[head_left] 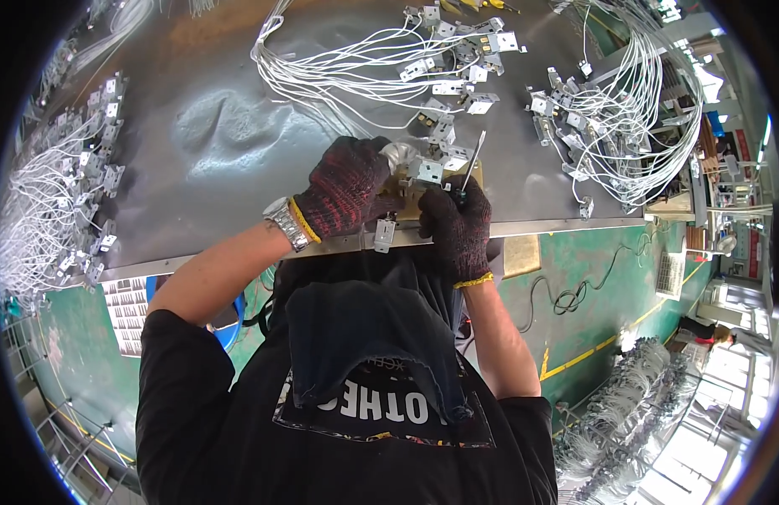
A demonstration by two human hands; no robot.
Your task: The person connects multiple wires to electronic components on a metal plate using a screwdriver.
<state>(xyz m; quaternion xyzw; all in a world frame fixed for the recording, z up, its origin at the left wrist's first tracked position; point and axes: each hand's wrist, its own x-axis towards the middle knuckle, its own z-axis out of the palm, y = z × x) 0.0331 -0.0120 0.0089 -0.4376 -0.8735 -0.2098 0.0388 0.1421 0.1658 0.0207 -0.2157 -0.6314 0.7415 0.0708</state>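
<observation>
My left hand (343, 187), in a dark red-flecked knit glove, is closed at a bunch of white wires (398, 155) near the table's front edge. Just right of its fingers lies a small silver metal bracket (425, 172). Another bracket (383, 235) hangs at the edge below that hand. My right hand (458, 229), gloved alike, grips a screwdriver (473, 162) with its thin shaft pointing up and away. Beneath the brackets is a brownish board (475, 175), partly covered. My fingers hide what the left hand pinches in detail.
The metal-topped table (196, 194) carries a fan of wired brackets (457, 63) at the back. More wired bracket bundles lie on the left (61, 185) and right (625, 126). A black cable (574, 295) curls on the green floor. Further bundles (633, 404) stand at lower right.
</observation>
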